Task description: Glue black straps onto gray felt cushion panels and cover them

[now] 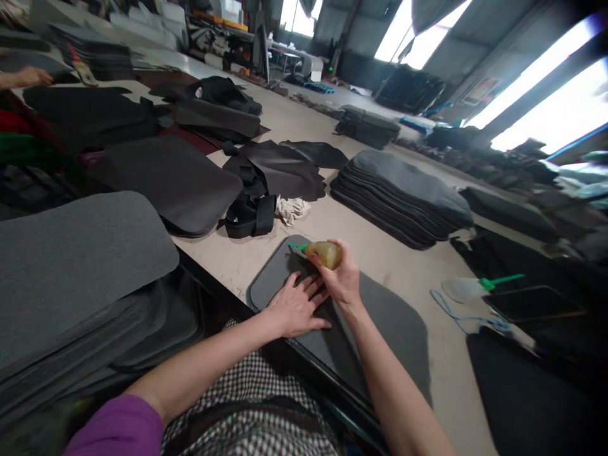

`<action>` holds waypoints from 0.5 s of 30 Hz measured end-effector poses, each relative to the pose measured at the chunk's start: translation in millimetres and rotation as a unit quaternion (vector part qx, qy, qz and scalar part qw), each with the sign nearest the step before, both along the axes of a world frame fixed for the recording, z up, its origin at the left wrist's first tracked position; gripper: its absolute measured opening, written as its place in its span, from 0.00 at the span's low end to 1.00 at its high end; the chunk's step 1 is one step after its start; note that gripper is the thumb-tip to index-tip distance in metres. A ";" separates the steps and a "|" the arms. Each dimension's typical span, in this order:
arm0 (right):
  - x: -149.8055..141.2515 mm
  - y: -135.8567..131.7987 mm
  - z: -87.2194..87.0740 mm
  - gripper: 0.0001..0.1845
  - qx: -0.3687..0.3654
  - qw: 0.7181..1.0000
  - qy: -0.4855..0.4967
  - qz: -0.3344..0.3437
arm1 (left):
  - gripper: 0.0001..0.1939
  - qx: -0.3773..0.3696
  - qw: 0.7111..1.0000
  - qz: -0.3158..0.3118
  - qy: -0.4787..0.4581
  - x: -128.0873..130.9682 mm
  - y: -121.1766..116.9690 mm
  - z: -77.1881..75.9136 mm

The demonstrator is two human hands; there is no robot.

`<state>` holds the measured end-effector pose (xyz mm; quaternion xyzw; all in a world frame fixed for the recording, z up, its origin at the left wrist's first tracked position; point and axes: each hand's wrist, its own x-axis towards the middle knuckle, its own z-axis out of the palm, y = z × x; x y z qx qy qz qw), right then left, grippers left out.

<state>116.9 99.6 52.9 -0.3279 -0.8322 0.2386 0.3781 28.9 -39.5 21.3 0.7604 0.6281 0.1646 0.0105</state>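
Observation:
A dark grey mat with rounded corners (394,316) lies at the table's near edge, in front of me. My left hand (297,308) rests flat on it, fingers spread. Just beyond, my right hand (342,273) is wrapped round a squeeze bottle (325,254) with yellowish contents. The bottle is tipped on its side, its green nozzle pointing left over the mat's far left corner. Whether anything flows from the tip is too small to tell.
Stacked dark mats (403,190) stand beyond to the right; another grey stack (85,253) is at left. Black straps (251,212) and a white rag (292,209) lie ahead. A second green-nozzled bottle (460,290) and a phone (534,303) are at right. Another person's hand (33,76) shows far left.

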 end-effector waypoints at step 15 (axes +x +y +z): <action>21.1 -66.3 20.2 0.30 -0.127 0.992 -0.011 0.000 | 0.35 -0.049 0.999 -0.008 -0.014 1.1 0.4 -6.3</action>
